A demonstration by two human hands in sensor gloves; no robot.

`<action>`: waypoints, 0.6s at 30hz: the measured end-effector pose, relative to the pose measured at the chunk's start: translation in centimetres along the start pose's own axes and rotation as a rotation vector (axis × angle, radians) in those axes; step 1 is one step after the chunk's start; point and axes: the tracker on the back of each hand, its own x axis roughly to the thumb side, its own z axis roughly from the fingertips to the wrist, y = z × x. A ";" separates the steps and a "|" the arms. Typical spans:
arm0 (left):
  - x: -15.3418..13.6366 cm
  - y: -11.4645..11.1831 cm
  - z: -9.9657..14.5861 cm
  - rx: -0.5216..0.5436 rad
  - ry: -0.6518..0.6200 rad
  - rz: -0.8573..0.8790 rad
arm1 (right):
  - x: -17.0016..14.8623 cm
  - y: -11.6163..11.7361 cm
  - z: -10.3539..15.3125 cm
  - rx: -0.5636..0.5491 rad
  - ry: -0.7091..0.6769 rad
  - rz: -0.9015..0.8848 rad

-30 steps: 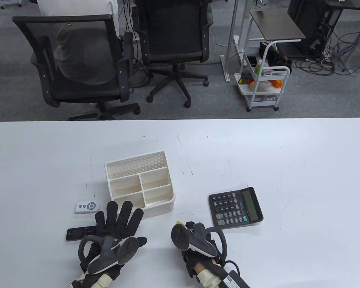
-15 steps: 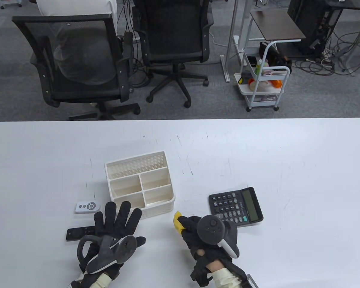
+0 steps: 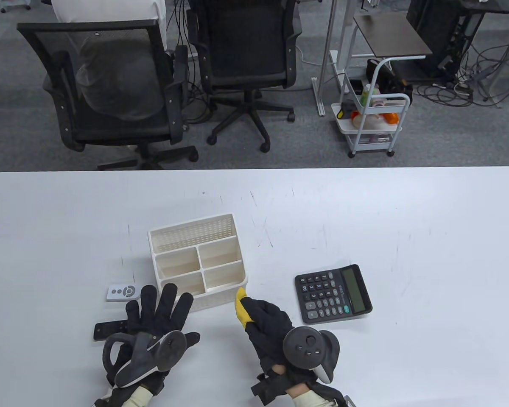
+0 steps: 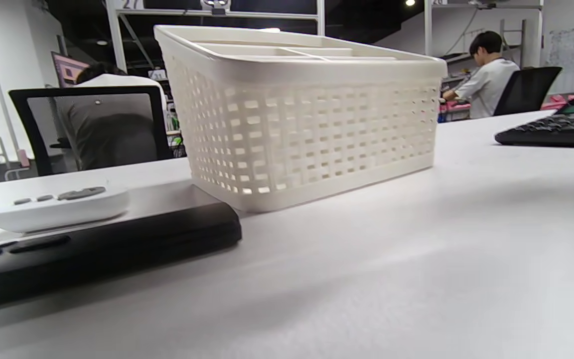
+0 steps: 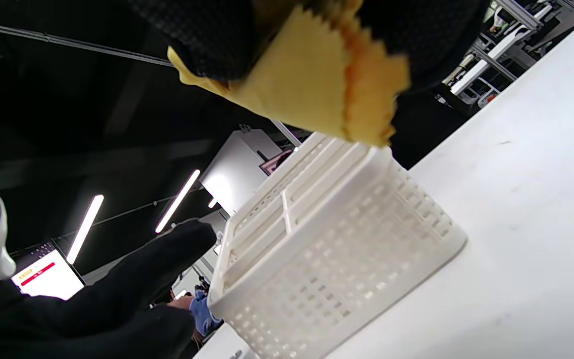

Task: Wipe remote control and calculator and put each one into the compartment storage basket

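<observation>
A black remote control [image 3: 109, 329] lies near the front left, and my left hand [image 3: 159, 307] is spread flat over its right end with straight fingers. Its end [image 4: 102, 249] shows close up in the left wrist view. A small white remote [image 3: 124, 292] lies just behind it. The white compartment basket [image 3: 237, 254] stands mid-table with nothing in it. The black calculator [image 3: 333, 293] lies to its right. My right hand [image 3: 261, 316] pinches a yellow cloth [image 3: 240, 307] close to the basket's front right corner. In the right wrist view the yellow cloth [image 5: 307, 80] hangs above the basket [image 5: 337, 239].
Two black office chairs [image 3: 110, 85] stand behind the table's far edge, with a person seated in the left one. A white trolley [image 3: 373, 123] is at the back right. Bare white tabletop [image 3: 428, 254] stretches right of the calculator.
My right hand has turned palm down and moved forward and left toward the basket, bringing the yellow cloth into view. My left hand has slid slightly left and back.
</observation>
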 end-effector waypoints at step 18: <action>-6.9 2.6 -3.0 -0.032 0.202 0.044 | 0.1 -0.2 0.1 -0.012 -0.019 0.013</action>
